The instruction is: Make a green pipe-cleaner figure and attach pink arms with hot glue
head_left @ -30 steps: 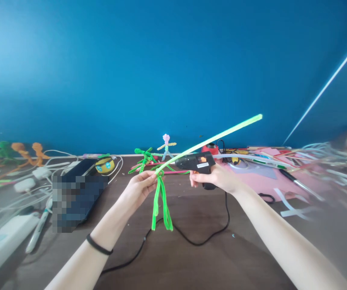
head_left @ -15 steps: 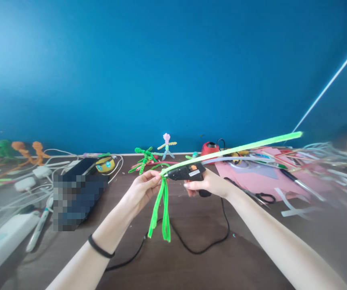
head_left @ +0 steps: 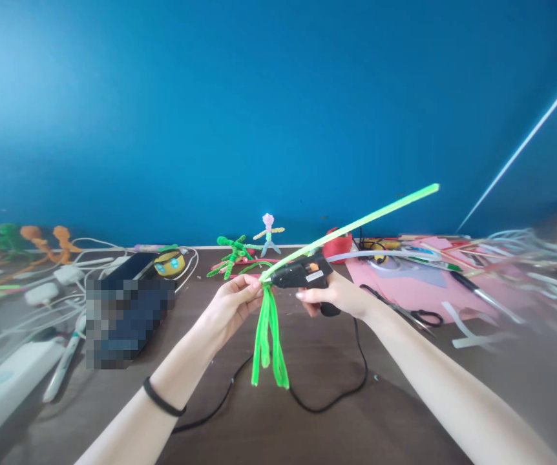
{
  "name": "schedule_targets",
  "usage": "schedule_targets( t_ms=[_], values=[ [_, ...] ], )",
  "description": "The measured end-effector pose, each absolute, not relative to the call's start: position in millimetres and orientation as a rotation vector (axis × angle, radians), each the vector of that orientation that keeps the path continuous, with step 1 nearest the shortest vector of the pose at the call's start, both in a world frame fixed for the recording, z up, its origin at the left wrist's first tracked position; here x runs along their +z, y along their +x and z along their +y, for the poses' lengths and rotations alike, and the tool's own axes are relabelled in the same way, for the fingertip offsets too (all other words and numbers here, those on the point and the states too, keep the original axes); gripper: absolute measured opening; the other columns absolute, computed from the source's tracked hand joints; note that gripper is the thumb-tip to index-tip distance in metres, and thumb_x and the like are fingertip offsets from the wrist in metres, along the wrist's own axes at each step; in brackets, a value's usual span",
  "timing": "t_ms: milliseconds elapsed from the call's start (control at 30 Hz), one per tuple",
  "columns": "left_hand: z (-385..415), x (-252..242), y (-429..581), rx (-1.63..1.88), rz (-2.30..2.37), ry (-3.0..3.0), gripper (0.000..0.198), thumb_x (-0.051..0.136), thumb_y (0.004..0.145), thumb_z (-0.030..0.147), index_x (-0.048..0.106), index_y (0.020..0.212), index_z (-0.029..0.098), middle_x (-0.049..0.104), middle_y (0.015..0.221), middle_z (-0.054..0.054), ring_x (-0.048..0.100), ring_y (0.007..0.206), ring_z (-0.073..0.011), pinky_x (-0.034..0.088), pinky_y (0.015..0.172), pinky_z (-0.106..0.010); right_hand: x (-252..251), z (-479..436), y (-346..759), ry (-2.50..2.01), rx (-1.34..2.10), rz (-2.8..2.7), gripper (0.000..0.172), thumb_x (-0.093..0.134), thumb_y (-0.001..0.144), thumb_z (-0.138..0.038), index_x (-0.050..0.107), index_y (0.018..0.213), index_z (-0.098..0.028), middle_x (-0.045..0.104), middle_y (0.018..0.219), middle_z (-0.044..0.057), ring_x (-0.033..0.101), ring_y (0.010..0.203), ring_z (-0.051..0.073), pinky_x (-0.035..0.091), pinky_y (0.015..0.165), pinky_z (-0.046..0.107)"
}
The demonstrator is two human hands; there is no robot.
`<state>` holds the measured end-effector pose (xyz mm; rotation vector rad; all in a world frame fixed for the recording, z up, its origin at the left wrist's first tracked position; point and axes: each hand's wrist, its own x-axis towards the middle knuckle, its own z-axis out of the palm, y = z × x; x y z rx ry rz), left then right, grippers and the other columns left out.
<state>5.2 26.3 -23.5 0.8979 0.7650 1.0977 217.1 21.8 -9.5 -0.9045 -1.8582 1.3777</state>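
Note:
My left hand (head_left: 236, 300) pinches a bunch of bright green pipe cleaners (head_left: 269, 336) at their joined top. Several strands hang down from the pinch, and one long light-green strand slants up to the right. Wrapped round the handle of a black hot glue gun (head_left: 300, 274) is my right hand (head_left: 334, 296). The gun's nozzle points left and meets the bunch close to my left fingertips; whether glue is coming out cannot be made out. Behind the hands stand a green pipe-cleaner figure (head_left: 232, 253) and a small pastel figure (head_left: 269, 232).
A black cord (head_left: 324, 408) loops over the brown table (head_left: 240, 439). Scissors (head_left: 404, 310) and pink paper (head_left: 395, 294) lie at the right. On the left are a dark, partly pixelated object (head_left: 147, 316), white cables, a marker (head_left: 65, 361) and a white power strip (head_left: 10, 400).
The hanging green strands have swung right and spread apart. The long strand's far end has shifted left and up. Both hands keep their grip, nearly in place.

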Motion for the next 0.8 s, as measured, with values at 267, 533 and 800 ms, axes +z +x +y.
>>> schedule_targets(
  t_ms=[267,533,800],
  values=[
    [28.5,-25.9,4.8,1.095,0.766,0.891,0.015,0.074,0.058,0.017,0.060,0.059,0.012,0.059,0.057,0.001,0.053,0.054,-0.0059,0.044,0.057,-0.016,-8.3,20.9,217.1,-0.968,1.340,-1.910,0.030,0.054,0.077,-0.026,0.054,0.050,-0.014,0.055,0.047,-0.001,0.050,0.048,0.010,0.040,0.057,0.024],
    [26.4,-23.6,5.1,1.096,0.782,0.883,0.015,0.074,0.059,0.015,0.059,0.059,0.012,0.059,0.058,0.000,0.055,0.055,-0.0066,0.046,0.059,-0.017,-6.4,19.7,216.1,-0.978,1.319,-1.900,0.031,0.053,0.076,-0.021,0.049,0.046,-0.015,0.052,0.043,-0.003,0.047,0.047,0.009,0.039,0.058,0.024],
    [26.5,-24.1,4.5,1.100,0.777,0.898,0.016,0.074,0.058,0.017,0.060,0.059,0.011,0.058,0.058,0.001,0.055,0.055,-0.0061,0.046,0.057,-0.015,-8.9,20.9,217.6,-0.985,1.316,-1.886,0.027,0.053,0.075,-0.019,0.048,0.049,-0.016,0.050,0.042,-0.004,0.046,0.045,0.009,0.038,0.056,0.024]
  ],
)
